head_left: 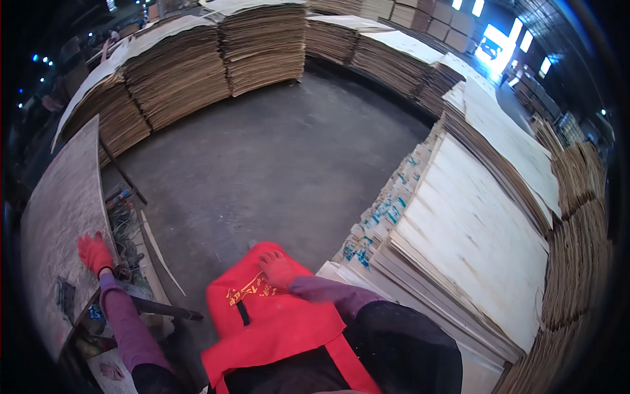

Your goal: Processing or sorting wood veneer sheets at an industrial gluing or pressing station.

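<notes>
My left hand (96, 253), in a red glove, rests with its fingers spread on the dusty grey tabletop (62, 210), near its right edge. On the same table, just below that hand, lies a small dark object (64, 295) whose kind I cannot make out. My right hand (276, 270), also red-gloved, lies on the front of my red apron (289, 328), fingers stretched out and holding nothing visible. Both forearms wear purple sleeves. To the right of the apron stands a stack of pale veneer sheets (469, 243), apart from my right hand.
Tall stacks of brown veneer (177, 75) line the far left, and more veneer stacks (394, 59) curve along the back. Beside the table are a wood strip (161, 253) and jumbled clutter (125, 223) under its edge. Grey concrete floor (262, 151) spreads between the stacks. A bright doorway (492, 46) shows far right.
</notes>
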The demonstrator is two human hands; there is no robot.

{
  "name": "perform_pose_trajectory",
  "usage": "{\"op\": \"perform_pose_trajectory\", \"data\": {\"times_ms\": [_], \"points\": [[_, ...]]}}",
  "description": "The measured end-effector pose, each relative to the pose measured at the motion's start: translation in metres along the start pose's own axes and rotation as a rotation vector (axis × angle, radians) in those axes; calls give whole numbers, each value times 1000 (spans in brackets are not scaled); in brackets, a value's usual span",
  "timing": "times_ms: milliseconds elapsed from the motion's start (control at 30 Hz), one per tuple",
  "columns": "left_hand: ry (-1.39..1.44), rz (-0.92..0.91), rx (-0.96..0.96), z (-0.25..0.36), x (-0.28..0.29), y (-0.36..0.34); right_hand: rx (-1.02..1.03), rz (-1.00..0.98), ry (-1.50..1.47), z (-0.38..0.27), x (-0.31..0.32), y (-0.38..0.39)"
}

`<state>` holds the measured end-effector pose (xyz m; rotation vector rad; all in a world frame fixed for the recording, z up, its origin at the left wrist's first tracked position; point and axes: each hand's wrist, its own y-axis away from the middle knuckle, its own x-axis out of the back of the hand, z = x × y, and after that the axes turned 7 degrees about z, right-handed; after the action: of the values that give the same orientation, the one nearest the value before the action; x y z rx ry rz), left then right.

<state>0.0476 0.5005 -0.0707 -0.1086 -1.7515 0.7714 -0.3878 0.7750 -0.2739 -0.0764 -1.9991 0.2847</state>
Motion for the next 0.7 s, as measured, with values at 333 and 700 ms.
{"op": "perform_pose_trajectory", "data": {"times_ms": [333, 700], "points": [[14, -41, -4, -3, 4, 0, 160, -377, 211, -2, -39, -5], [13, -105, -2, -5, 11, -4, 166, -316, 147, 11, -68, -5]]}}
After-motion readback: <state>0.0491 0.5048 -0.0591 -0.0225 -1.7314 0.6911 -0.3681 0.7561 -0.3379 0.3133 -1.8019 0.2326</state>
